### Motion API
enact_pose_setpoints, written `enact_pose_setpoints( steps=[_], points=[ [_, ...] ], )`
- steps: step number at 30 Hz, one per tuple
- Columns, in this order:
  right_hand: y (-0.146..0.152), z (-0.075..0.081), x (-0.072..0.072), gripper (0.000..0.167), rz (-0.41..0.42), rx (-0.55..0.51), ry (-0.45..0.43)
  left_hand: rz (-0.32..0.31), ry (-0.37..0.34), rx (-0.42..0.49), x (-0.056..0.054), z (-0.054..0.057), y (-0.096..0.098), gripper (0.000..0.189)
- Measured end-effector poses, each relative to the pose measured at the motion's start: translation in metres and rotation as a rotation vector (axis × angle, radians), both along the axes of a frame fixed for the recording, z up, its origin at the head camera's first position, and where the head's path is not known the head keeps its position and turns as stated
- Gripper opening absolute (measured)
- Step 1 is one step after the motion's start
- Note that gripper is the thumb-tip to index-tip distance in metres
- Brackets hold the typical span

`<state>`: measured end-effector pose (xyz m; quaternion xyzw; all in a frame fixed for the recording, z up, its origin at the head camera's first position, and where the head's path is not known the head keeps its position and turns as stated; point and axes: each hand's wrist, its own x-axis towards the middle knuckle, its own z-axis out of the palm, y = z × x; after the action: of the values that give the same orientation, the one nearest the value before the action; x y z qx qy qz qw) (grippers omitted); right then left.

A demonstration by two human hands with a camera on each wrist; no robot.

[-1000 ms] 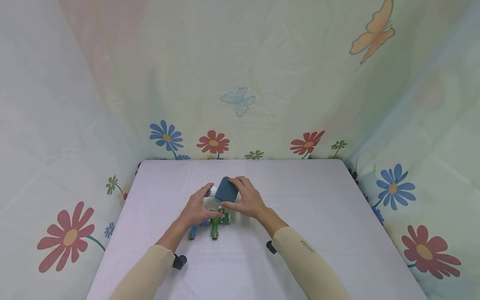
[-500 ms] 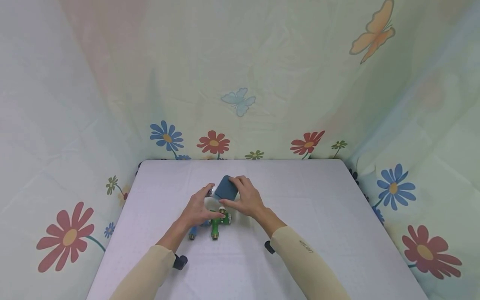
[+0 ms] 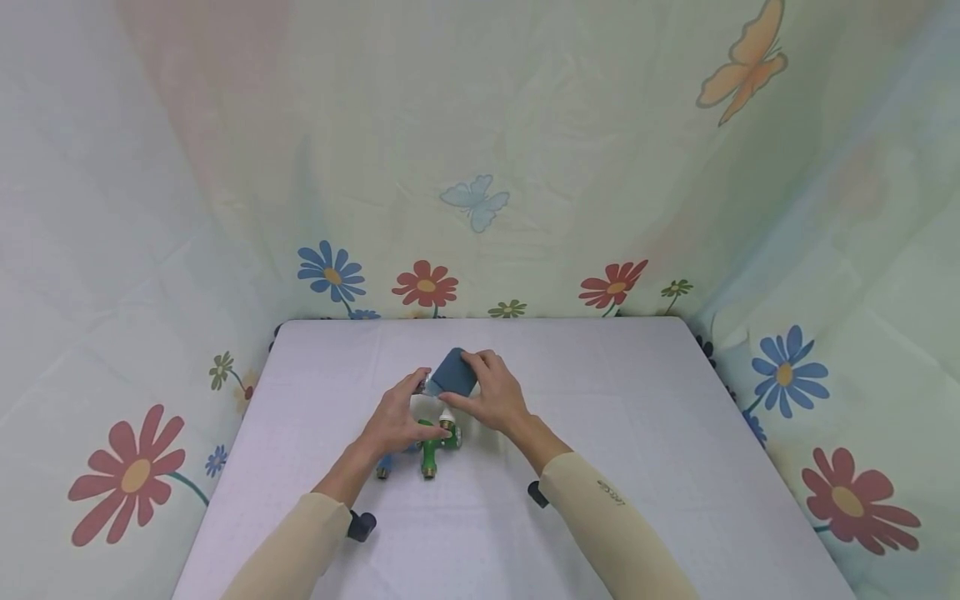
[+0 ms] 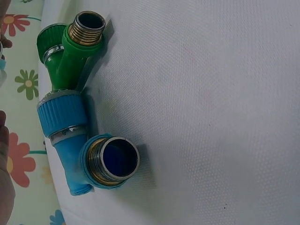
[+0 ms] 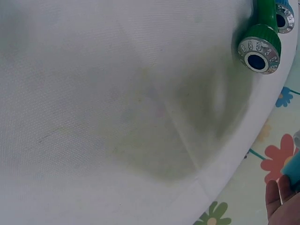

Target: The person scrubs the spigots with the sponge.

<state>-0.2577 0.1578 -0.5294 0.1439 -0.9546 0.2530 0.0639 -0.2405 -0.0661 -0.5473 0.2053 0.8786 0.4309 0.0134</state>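
Note:
My left hand [image 3: 395,418] grips a white pipe fitting [image 3: 447,412] between thumb and fingers, above the table. A chrome end shows by its fingertips and a brass-threaded end by its thumb; part of the body is hidden. My right hand [image 3: 497,396] pinches a dark blue rounded sponge pad [image 3: 454,373] against the white fitting. It also appears as a teal piece [image 5: 292,171] at the right wrist view's edge. Beneath the hands lie a green pipe fitting [image 3: 429,454] and a blue pipe fitting [image 4: 70,154], both with brass-threaded outlets.
A white cloth-covered table [image 3: 622,433] spreads around the hands. Its far edge meets a flowered curtain [image 3: 540,250], which also hangs at both sides. The green and blue fittings stand close together left of the table's middle.
The sponge pad in my right hand has shifted slightly up and away, showing more of the white fitting's body. My left hand has hardly moved, and the green and blue fittings lie where they were.

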Motion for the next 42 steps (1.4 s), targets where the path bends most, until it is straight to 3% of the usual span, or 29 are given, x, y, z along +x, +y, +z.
enact_pose_setpoints(
  steps=[28,42],
  points=[
    [0.0005,0.0009,-0.0045,0.093,-0.103,0.048,0.041,0.002,0.032,-0.019,0.0011,0.0031,-0.0026,0.109],
    [0.0044,0.0024,-0.0056,0.094,-0.154,0.051,-0.02,-0.009,0.023,-0.025,0.0012,0.004,-0.0032,0.11]
  ],
)
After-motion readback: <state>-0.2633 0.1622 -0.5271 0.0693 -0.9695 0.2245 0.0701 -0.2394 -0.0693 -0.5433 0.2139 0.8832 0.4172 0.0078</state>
